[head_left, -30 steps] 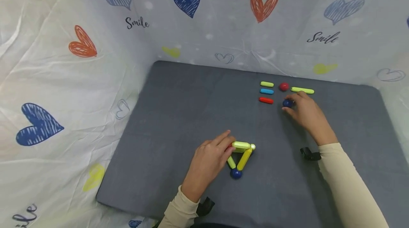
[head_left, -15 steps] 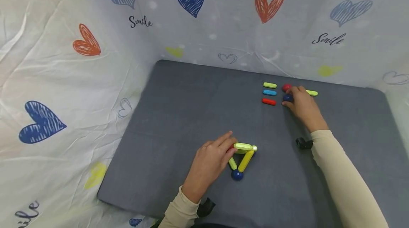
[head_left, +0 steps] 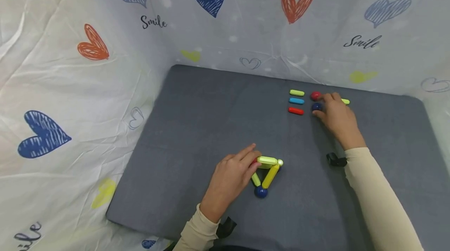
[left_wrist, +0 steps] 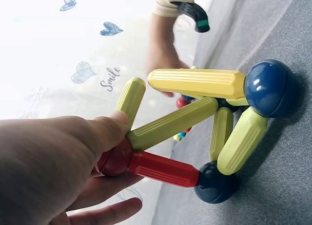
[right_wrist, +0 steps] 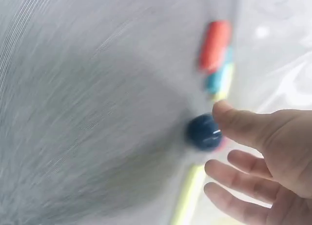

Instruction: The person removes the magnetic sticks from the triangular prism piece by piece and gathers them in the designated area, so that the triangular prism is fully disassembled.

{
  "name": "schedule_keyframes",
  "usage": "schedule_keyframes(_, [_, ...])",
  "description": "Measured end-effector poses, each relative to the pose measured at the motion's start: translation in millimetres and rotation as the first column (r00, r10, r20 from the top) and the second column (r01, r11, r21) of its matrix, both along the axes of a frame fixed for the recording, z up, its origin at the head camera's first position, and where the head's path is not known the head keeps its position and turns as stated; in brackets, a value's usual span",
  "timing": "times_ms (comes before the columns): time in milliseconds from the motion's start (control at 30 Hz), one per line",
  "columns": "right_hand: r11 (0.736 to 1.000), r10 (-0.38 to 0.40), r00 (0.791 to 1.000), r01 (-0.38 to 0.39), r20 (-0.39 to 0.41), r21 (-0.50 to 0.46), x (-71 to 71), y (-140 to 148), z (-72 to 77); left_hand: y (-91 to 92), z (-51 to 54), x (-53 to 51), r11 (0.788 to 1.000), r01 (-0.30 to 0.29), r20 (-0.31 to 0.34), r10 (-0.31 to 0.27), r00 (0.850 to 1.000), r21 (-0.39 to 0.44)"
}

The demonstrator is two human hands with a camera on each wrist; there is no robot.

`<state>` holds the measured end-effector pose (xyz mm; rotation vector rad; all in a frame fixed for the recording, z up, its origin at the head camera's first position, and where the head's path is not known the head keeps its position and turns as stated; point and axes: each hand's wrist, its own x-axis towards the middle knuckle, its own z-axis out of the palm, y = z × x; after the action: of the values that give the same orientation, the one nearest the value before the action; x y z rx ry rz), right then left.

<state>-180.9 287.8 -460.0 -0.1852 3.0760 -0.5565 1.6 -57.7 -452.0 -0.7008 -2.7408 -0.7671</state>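
Observation:
In the left wrist view my left hand (left_wrist: 63,156) pinches a red ball (left_wrist: 117,157) at one corner of a structure of rods and balls. A red rod (left_wrist: 165,169), a yellow rod (left_wrist: 197,83), several light green rods and blue balls (left_wrist: 271,88) make up the rest of it, and it stands on the grey surface. My right hand (head_left: 338,120) is beside a loose dark blue ball (head_left: 317,106) at the back right; in the right wrist view its fingers are spread and the ball (right_wrist: 204,132) lies near the thumb tip, not gripped.
Left of the right hand lie a light green rod (head_left: 297,93), a blue rod (head_left: 296,101) and a red rod (head_left: 296,111). A red ball (head_left: 315,95) sits behind the blue one, and another green rod (head_left: 345,101) is partly behind the hand. A patterned curtain (head_left: 246,28) borders the grey surface.
The blue ball has moved back, close to the red ball. My right hand has released it and shifted slightly right. My left hand has stayed on the structure.

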Motion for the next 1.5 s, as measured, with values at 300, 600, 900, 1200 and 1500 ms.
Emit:
schedule_keyframes(300, [0.963,0.220,0.973,-0.227,-0.063,-0.147,59.2,-53,47.4,0.6,0.1,0.3,1.000,-0.004,-0.007,0.004,1.000,0.001])
schedule_keyframes(600, [0.879,0.432,0.900,-0.433,-0.051,-0.200,126.2,-94,47.4,1.0,2.0,0.3,1.000,-0.003,-0.010,0.002,1.000,-0.025])
schedule_keyframes(900, [0.857,0.478,0.876,-0.481,-0.062,-0.186,145.8,-109,43.1,0.4,2.1,0.4,0.999,-0.004,-0.017,0.004,1.000,-0.037])
schedule_keyframes(1200, [0.860,0.472,0.872,-0.488,-0.133,-0.149,153.4,-117,40.5,0.5,1.2,1.1,0.999,-0.009,-0.018,0.008,1.000,-0.044])
schedule_keyframes(1500, [0.870,0.464,0.873,-0.481,-0.153,-0.105,160.2,-119,46.5,0.5,1.6,1.9,0.999,-0.009,-0.011,0.009,1.000,-0.051])
